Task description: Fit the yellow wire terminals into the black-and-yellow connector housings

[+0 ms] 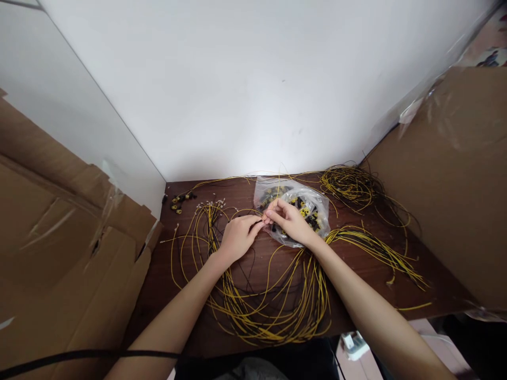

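Observation:
My left hand (241, 233) and my right hand (291, 221) meet fingertip to fingertip above the table, both in a closed pinch. A thin yellow wire (279, 184) rises from between the right fingers. Whatever lies in the left fingertips is too small to make out. Just behind and under the right hand is a clear plastic bag (325, 207) of small black and yellow parts (313, 217). A big looped bundle of yellow and black wires (273, 331) curves below both hands, its left ends carrying small pale tips (216, 203).
Loose black and yellow parts (182, 200) lie at the back left of the brown table (253, 264). A tangled wire coil (350, 184) sits back right, with straighter wire ends (380, 253) before it. Cardboard (59, 264) flanks the left, another sheet (443, 179) the right.

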Available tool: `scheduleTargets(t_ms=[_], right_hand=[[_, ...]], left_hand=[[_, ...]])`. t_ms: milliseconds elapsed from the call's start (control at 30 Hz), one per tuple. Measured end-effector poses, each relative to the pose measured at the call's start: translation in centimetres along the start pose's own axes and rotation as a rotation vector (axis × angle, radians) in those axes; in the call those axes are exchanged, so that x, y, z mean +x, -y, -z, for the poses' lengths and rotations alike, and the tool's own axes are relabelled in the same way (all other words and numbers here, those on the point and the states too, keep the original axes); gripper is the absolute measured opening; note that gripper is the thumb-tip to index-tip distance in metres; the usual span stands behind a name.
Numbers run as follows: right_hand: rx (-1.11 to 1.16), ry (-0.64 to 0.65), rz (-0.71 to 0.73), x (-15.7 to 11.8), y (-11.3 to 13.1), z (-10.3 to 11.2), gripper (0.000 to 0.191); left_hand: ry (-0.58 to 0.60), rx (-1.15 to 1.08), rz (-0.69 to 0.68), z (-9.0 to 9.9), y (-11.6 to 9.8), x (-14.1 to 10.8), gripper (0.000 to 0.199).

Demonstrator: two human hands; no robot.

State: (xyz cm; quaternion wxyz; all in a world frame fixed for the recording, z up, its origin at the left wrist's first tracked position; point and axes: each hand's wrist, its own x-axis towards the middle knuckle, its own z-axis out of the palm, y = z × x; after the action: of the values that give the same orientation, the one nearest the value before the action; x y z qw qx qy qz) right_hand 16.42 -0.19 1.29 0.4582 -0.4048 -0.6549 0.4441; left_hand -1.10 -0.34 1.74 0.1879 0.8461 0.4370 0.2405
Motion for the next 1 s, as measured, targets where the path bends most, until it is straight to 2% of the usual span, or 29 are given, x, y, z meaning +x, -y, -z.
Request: scheduleTargets(t_ms=[67,233,400,567,733,900,1000], right_hand=[[0.009,-0.003,-0.002,0.0,0.04,-0.01,0.021],[-0.13,0.018,-0.009,-0.03,0.08,0.11,0.022],[-0.007,0.002,-0.006,-0.01,0.01,0.06,0.022],[-0.148,0.023,0.011,-0.02,0.2,0.13,0.022],[-0.018,0.002,-0.004,-0.03,0.09,0.06,0.023],[-0.141,0.033,0.011,-0.06,0.13,0.1,0.021],[-0.098,0.025,-0.002,-0.07,0.16,0.1,0.022]], left_hand=[[0.004,0.004,0.001,0.04,-0.04,0.02,0.027],[0.004,0.018,0.013,0.09,-0.08,0.13,0.026],[0.0,-0.014,-0.011,0.1,-0.05,0.1,0.026],[0.005,0.0,0.006,0.1,-0.05,0.07,0.025],[0.01,-0.019,-0.007,0.18,-0.16,0.09,0.027],[0.012,-0.006,0.002,0.22,-0.19,0.07,0.027],[0.011,-0.021,-0.001,0.2,-0.17,0.09,0.028]])
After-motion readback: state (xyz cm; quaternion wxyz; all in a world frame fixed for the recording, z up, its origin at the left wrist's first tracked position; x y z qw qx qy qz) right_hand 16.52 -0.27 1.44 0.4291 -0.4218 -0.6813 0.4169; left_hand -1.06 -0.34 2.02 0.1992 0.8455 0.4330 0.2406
